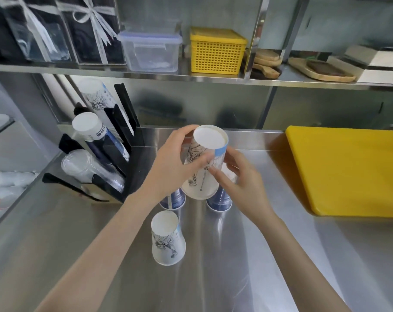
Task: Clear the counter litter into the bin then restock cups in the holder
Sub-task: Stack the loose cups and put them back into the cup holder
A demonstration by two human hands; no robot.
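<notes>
Seemingly litter is cleared; my left hand [168, 163] and right hand [240, 176] grip one printed cup [204, 163]; three loose cups [168, 239] await the holder [114, 154].

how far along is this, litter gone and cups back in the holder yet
No litter shows on the steel counter, so clearing looks done, though no bin is in view. The black holder already carries three cup stacks. Both the left hand and right hand grip an upside-down white cup. Left: a white cup and two blue cups on the counter.
</notes>
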